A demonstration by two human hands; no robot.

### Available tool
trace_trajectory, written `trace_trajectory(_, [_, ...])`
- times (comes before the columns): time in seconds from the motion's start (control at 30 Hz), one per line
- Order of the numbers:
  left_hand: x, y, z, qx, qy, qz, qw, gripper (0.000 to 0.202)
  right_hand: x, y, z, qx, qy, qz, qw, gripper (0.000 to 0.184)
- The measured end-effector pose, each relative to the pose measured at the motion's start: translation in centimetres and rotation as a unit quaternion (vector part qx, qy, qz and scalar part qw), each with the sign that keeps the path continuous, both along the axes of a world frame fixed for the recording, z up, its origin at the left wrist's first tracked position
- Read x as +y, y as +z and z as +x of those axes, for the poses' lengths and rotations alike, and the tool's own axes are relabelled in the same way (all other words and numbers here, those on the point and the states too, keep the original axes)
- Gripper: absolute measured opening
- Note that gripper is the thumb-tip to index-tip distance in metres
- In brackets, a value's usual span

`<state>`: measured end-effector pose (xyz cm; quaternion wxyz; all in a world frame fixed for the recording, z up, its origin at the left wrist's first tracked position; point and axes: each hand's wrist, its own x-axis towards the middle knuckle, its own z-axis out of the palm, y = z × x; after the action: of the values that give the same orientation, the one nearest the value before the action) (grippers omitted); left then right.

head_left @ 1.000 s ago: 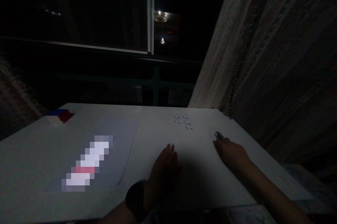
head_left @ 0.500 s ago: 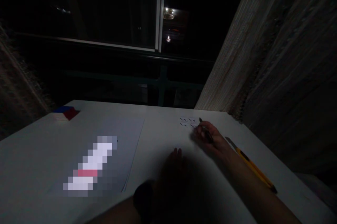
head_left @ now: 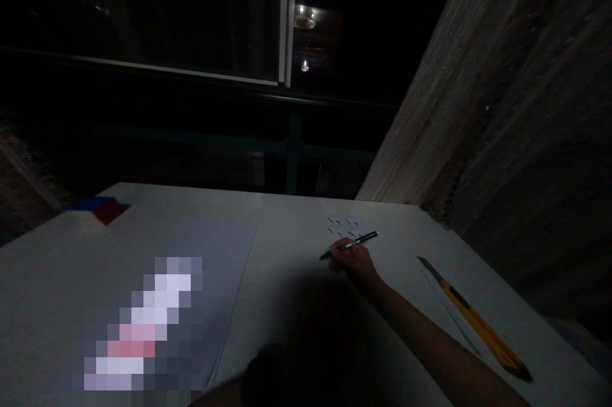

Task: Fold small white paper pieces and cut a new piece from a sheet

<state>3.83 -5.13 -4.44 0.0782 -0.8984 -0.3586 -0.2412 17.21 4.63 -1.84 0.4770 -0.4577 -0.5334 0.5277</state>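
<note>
A dark pen (head_left: 367,237) is gripped in my right hand (head_left: 356,261), its tip pointing left and down over the white table (head_left: 282,215). Just beyond that hand lie several small paper pieces (head_left: 336,221) with dark marks. Deep shadow covers my left hand (head_left: 306,330), low in the middle of the view. A dark band circles my left wrist, and the fingers there cannot be made out.
A yellow utility knife (head_left: 478,318) lies to the right, with a thin pale strip (head_left: 454,311) beside it. Paper sheets (head_left: 234,266), partly pixelated, lie at left. A blue, red and white block (head_left: 98,210) sits at the far left corner. Curtains (head_left: 430,107) hang beside a dark window.
My right hand has moved left and nearer, and the pen has swung so its tip points left. The fingers of my left hand, visible before, have sunk into shadow. The view has shifted slightly.
</note>
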Motion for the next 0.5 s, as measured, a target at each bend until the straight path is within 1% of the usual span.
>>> trace_trajectory(0.07, [-0.1,-0.3,-0.1,0.005,0.009,-0.004,1.000,0.031,-0.4,-0.3,-0.1,-0.076,-0.015,0.010,0.997,0.037])
trace_trajectory(0.17, [-0.6,-0.7,-0.6,0.013,0.024,-0.010,1.000,0.029,-0.8,-0.1,-0.2,-0.144,-0.030,0.036,0.988,0.035])
trace_trajectory(0.27, [-1.0,-0.7,-1.0,0.017,0.031,-0.013,0.999,0.032,-1.0,0.1,-0.3,-0.152,-0.037,0.054,0.986,0.037])
trace_trajectory(0.37, [-0.8,-0.3,-0.8,0.016,0.028,-0.011,0.999,0.029,-1.1,0.2,-0.6,-0.163,-0.069,0.056,0.983,0.035])
trace_trajectory(0.43, [-0.5,0.2,-0.4,0.013,0.021,-0.009,1.000,0.031,-1.2,0.2,-0.8,-0.183,-0.076,0.080,0.977,0.034])
trace_trajectory(0.5, [-0.3,0.7,0.0,0.010,0.013,-0.008,1.000,0.033,-1.3,0.3,-0.9,-0.202,-0.068,0.114,0.970,0.032])
